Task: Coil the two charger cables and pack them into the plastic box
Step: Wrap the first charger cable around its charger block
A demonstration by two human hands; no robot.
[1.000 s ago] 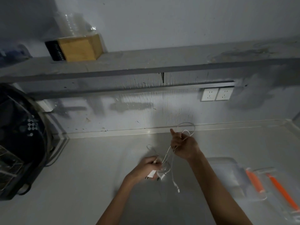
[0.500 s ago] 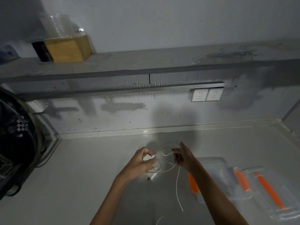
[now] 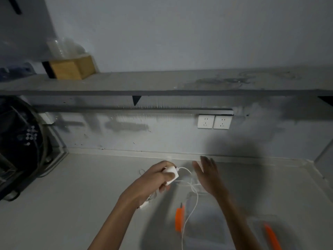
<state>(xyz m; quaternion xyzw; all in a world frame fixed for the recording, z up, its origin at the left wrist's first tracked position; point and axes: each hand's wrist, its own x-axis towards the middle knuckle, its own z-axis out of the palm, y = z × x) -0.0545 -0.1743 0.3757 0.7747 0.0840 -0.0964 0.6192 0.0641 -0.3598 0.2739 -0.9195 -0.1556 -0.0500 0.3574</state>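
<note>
**Grey counter: one hand on the charger, the other let go**

A pale grey counter [image 3: 81, 195] runs back to a seam where it meets the back wall [image 3: 162, 138], just behind the hands. Its left edge is taken up by a dark appliance [image 3: 18, 141]. At the far right a side wall [image 3: 324, 156] closes the corner. A broad stretch of bare counter lies between the appliance and the left forearm, and there is some room between the hands and the seam.

Above, a shelf [image 3: 162, 83] spans the wall. It carries a wooden box [image 3: 72, 68] with a stack of clear plastic cups [image 3: 61, 47] behind it. Two white sockets [image 3: 213, 121] sit under a rail [image 3: 126, 110], above and to the right of the hands.

The left hand [image 3: 151, 183] is clenched round a white charger plug [image 3: 171, 175], held above the counter. A thin white cable [image 3: 194, 208] leaves the plug, tangles in loose loops between the hands and hangs down toward the camera. Whether both cables are in that tangle cannot be told. The right hand [image 3: 207, 175] is spread flat with straight fingers, just beside the loops and grasping nothing. The clear plastic box [image 3: 207, 226] lies blurred on the counter by the right forearm, with an orange clip [image 3: 179, 220] at its left side. The dangling cable crosses in front of it.

Half a second earlier the right hand pinched the loops; it has now released them. The box shows closer under the arms than before.
</note>
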